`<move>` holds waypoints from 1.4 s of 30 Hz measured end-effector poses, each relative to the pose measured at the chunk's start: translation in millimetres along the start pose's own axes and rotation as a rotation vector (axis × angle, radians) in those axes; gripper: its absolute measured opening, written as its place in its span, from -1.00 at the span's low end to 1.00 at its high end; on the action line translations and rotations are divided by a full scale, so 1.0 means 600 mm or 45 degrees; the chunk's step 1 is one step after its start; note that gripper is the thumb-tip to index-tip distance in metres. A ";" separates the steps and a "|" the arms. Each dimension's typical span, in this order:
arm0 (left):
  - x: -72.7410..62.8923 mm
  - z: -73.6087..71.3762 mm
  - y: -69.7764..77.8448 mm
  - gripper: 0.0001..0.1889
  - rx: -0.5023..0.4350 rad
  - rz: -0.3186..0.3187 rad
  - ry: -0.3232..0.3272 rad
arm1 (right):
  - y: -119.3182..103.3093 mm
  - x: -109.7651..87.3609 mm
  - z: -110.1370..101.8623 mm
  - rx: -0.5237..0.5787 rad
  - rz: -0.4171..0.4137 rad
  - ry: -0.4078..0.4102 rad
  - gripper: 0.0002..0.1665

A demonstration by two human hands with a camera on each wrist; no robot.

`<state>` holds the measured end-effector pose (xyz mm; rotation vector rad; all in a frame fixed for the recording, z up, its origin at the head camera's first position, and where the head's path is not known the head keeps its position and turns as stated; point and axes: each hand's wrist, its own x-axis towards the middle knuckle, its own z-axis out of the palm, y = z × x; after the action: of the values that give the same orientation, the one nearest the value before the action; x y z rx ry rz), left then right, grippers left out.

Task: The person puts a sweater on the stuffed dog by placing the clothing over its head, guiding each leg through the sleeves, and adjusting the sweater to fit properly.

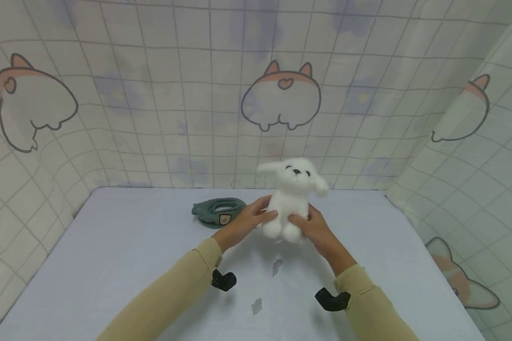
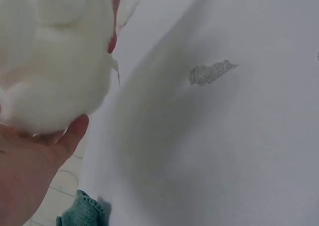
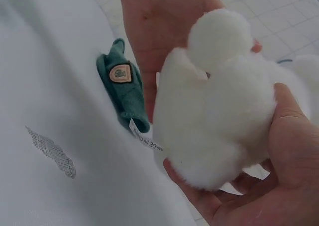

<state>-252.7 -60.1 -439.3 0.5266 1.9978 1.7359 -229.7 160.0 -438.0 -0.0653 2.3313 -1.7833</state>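
A white plush dog [image 1: 291,199] with floppy ears and black eyes and nose is held up above the table, facing the head camera. My left hand [image 1: 255,215] grips one side of its body and my right hand [image 1: 315,227] the other, thumbs on its front. In the right wrist view a label reading "MADE IN CHINA" [image 3: 144,137] sticks out from the plush dog [image 3: 219,106]. Beside the left hand lies a small green garment [image 1: 215,211], perhaps a hat, with an opening and a tan badge [image 1: 224,219]. The backs of the dog's sides are hidden behind it.
The table [image 1: 123,265] has a white cover with two grey torn-looking patches, one nearer [image 1: 257,306] and one farther [image 1: 277,267]. A checked curtain [image 1: 187,94] printed with cartoon corgis surrounds the table's back and sides. Black wrist devices [image 1: 224,280] sit by both sleeves.
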 end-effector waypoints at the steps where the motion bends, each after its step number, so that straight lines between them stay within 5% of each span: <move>1: -0.001 -0.002 -0.001 -0.38 -0.004 0.005 -0.029 | 0.000 -0.001 0.000 0.000 -0.011 -0.013 -0.34; 6: -0.007 -0.009 -0.008 -0.40 0.009 0.034 -0.098 | 0.000 -0.002 0.001 0.001 -0.047 -0.084 -0.35; 20: -0.016 -0.022 -0.012 -0.28 0.074 0.087 -0.028 | -0.004 -0.007 -0.010 -0.063 -0.076 -0.229 -0.14; 28: -0.020 -0.023 -0.019 -0.18 0.182 0.052 -0.019 | 0.008 -0.007 -0.009 -0.085 -0.059 -0.211 -0.09; 42: -0.012 -0.020 -0.021 -0.13 0.339 0.117 0.020 | 0.028 0.001 -0.003 -0.032 -0.120 -0.172 -0.11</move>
<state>-253.2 -75.8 -449.6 0.7034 2.2634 1.5359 -229.4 166.2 -453.5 -0.2946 2.2899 -1.7331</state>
